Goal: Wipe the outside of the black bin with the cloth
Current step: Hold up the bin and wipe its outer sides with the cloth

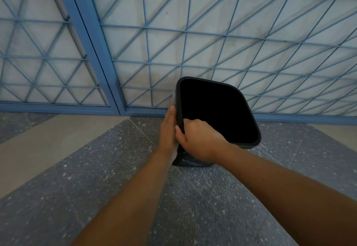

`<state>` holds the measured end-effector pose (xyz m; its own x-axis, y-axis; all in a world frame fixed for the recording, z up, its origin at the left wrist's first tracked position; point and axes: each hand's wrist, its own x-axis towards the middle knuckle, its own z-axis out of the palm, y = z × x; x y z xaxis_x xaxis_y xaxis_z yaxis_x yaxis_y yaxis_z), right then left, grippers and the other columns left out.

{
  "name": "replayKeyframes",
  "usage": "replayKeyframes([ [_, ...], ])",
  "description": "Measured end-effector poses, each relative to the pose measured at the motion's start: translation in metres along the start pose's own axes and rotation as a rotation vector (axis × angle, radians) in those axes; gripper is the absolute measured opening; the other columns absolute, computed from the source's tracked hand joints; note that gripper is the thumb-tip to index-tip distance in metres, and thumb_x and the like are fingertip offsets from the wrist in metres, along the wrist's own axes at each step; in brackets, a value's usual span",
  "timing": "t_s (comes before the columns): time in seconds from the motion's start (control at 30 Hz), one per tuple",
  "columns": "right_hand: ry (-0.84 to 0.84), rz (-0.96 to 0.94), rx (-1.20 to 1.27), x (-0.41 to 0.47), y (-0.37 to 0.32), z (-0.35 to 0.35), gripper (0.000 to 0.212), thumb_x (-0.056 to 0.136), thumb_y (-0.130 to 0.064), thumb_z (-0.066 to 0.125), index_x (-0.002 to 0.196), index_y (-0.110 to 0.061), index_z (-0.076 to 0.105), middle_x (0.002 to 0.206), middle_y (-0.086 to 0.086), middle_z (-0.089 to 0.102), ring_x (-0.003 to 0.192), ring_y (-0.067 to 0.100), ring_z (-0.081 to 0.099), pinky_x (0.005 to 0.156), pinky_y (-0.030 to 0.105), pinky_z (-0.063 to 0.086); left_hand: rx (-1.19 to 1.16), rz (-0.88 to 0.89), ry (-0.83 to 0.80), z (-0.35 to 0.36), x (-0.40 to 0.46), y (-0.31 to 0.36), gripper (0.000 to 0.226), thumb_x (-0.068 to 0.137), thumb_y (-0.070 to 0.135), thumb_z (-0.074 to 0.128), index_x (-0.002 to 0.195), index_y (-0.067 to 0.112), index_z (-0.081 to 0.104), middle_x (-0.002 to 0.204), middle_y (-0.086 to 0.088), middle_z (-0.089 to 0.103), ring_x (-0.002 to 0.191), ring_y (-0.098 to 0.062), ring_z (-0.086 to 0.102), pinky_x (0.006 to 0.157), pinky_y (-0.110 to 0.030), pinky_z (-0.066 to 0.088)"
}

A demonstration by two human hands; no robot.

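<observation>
The bin (216, 110) stood on the floor (96, 168), just in front of a blue door (116, 52) with a metal lattice over pale panels. It was black, with a rounded square mouth, and it tilted so that the mouth faced up toward the camera; its base showed below the wrists, touching the speckled grey floor.

The right hand (199, 139) grasped the bin's near left rim, fingers curled over the edge into the dark inside and thumb pressed on the outer wall.

The left hand (169, 128) lay flat along the bin's left outer side, fingers straight and together, pointing up the wall. A thin pale strip of cloth (173, 99) showed just past the fingertips, pressed between palm and bin; most of it was hidden behind the hand.

A paler band of floor ran along the foot of the door.
</observation>
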<state>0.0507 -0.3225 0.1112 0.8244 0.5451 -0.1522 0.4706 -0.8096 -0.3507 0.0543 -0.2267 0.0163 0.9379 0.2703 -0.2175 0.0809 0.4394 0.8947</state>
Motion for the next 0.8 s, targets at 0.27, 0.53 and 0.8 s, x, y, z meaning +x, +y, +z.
replayKeyframes([
  [0.27, -0.069, -0.027, -0.078, -0.002, -0.004, 0.008, 0.035, 0.101, -0.041, 0.029, 0.090, -0.013, 0.049, 0.076, 0.005, 0.054, 0.067, 0.021, 0.056, 0.068, 0.041, 0.051, -0.025, -0.174, 0.113, -0.004, 0.004, 0.009, 0.042, 0.121, 0.045, 0.042, 0.109, 0.026, 0.078, 0.091, 0.013, 0.087, 0.109, -0.010, 0.081, 0.083, -0.020, 0.059],
  [0.53, -0.122, -0.047, -0.153, -0.003, -0.015, 0.018, 0.035, 0.102, -0.040, 0.025, 0.091, -0.014, 0.046, 0.077, 0.004, 0.050, 0.070, 0.021, 0.054, 0.065, 0.038, 0.049, -0.055, -0.211, 0.098, -0.024, -0.008, -0.009, 0.043, 0.119, 0.049, 0.044, 0.115, 0.026, 0.079, 0.103, 0.010, 0.088, 0.119, -0.011, 0.076, 0.093, -0.027, 0.057],
  [0.8, -0.092, -0.048, -0.171, 0.005, -0.019, 0.024, 0.034, 0.103, -0.036, 0.025, 0.097, -0.012, 0.049, 0.072, 0.001, 0.042, 0.068, 0.021, 0.050, 0.063, 0.036, 0.046, -0.029, -0.286, 0.098, -0.034, -0.007, -0.017, 0.046, 0.118, 0.053, 0.041, 0.109, 0.029, 0.079, 0.095, 0.013, 0.087, 0.119, -0.014, 0.075, 0.096, -0.029, 0.057],
])
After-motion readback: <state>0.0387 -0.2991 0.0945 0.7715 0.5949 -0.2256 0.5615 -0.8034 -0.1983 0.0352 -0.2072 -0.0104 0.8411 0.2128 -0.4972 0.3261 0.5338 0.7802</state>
